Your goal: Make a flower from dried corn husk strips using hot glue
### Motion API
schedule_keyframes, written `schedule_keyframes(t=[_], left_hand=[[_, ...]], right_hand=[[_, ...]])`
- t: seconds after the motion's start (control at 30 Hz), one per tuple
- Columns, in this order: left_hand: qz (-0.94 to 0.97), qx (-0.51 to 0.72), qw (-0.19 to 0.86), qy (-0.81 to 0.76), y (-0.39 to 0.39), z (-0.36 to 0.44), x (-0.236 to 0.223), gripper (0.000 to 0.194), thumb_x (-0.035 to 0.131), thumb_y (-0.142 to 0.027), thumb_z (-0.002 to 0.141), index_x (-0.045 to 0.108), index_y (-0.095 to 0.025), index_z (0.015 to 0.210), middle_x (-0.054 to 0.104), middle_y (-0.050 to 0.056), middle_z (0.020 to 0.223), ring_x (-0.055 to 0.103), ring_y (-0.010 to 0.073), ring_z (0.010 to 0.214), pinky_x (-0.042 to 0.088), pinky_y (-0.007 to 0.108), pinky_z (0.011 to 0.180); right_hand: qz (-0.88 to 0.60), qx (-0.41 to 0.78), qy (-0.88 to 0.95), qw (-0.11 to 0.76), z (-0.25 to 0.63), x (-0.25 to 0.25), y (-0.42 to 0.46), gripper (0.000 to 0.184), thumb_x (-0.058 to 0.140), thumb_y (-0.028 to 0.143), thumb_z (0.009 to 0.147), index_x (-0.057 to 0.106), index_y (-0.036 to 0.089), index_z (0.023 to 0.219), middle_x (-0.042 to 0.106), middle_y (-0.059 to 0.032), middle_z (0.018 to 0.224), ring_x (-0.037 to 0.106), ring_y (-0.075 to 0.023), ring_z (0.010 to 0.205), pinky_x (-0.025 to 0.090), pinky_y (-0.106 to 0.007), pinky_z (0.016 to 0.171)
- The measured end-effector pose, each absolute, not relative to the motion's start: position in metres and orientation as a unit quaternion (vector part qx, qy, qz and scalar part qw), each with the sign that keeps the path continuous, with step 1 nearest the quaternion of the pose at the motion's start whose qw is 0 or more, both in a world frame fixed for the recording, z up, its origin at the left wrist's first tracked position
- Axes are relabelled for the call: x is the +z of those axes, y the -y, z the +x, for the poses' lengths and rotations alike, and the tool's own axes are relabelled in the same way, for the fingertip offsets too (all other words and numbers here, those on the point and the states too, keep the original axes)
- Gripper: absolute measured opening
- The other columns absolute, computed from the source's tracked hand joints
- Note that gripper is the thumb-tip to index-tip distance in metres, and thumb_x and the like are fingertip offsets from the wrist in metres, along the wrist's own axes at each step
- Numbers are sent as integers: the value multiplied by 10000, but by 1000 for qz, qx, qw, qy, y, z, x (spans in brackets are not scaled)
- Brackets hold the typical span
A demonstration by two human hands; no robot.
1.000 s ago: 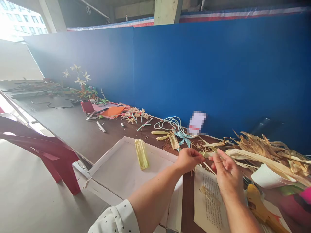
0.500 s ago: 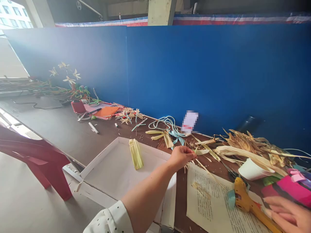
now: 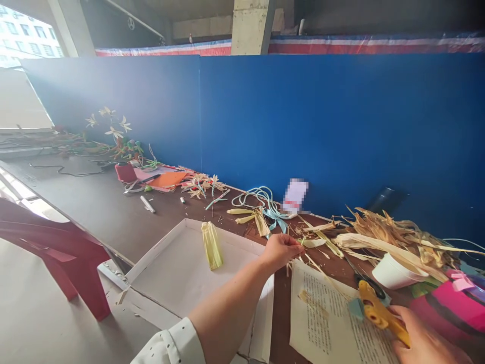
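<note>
My left hand (image 3: 281, 252) is pinched closed over the table, its fingertips at the end of a small pale-green corn husk piece (image 3: 314, 243); the fingers partly hide the grip. At the lower right, my right hand (image 3: 426, 336) wraps round the handle of a yellow hot glue gun (image 3: 379, 309). The gun's blue-tipped nozzle end points left, above a printed sheet (image 3: 314, 303). A dried strip lies stuck or resting on that sheet. Under my left forearm, a shallow white box lid (image 3: 162, 275) holds a folded yellow-green corn husk (image 3: 212, 245).
Scissors (image 3: 369, 283), a white cup (image 3: 397, 270) and a pink bag (image 3: 450, 303) crowd the right side. Dry husks (image 3: 394, 230) pile against the blue partition (image 3: 322, 121). Pale-blue cord (image 3: 261, 194) lies mid-table. A red chair (image 3: 71, 263) stands at left.
My right hand has reached the glue gun and closed on its handle; the gun has tilted and shifted slightly. My left hand keeps its pinch. The view has tipped up a little.
</note>
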State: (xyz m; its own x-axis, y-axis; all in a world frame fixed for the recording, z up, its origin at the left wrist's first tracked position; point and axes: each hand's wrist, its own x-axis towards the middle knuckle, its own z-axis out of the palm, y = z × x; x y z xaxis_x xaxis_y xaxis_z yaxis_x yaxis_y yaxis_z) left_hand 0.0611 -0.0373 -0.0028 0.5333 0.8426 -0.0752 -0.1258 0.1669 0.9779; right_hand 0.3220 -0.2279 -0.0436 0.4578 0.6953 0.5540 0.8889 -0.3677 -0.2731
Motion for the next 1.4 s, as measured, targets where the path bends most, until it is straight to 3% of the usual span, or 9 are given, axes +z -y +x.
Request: schedule_keyframes(t=[0.07,0.2,0.33,0.5,0.73,1.17,1.4], left_hand=[[535,357,693,-326,37,61,-3,93,677,-167,686,614,-115,641,569,-16,563,467,50,520,364,193,551],[508,377,711,-309,35,60,-2,96,657,-160,690,603,-114,627,568,-14,550,443,39,488,344,186,526],[478,408,713,-311,29,57,-2,118,670,-198,682,613,-108,632,601,2,593,424,30,485,333,176,507],[450,448,704,-320,18,58,-5,139,684,-221,682,618,-109,631,597,4,590,456,41,495,369,178,514],[428,465,686,-359,11,63,0,103,668,-160,711,615,-118,634,607,-2,616,488,42,514,435,178,554],[422,475,689,-348,12,61,1,112,641,-107,729,607,-110,622,600,-3,599,495,40,509,442,176,543],[433,477,681,-347,9,63,-4,97,647,-110,727,611,-111,637,608,-5,609,484,32,497,438,169,535]], right_hand=[[-795,-121,508,307,312,-29,222,210,531,316,459,543,351,665,633,-120,652,603,-297,546,379,-408,482],[-782,-122,523,318,269,14,198,194,524,391,582,560,309,754,635,-83,681,581,-280,554,393,-384,488],[-716,-166,564,377,215,41,154,112,492,336,662,545,271,736,620,-53,673,599,-243,642,436,-334,597],[-697,-158,554,426,184,29,108,272,505,464,753,621,226,817,677,-70,758,624,-239,689,445,-318,602],[-690,-115,598,391,196,-1,106,397,530,580,781,648,209,704,677,-74,671,627,-231,628,438,-315,563],[-681,-152,628,346,194,-1,112,394,471,515,829,685,205,712,670,-71,664,603,-210,565,423,-312,546],[-652,-239,686,217,194,4,113,447,383,425,873,761,197,806,679,-113,680,611,-230,613,446,-328,576]])
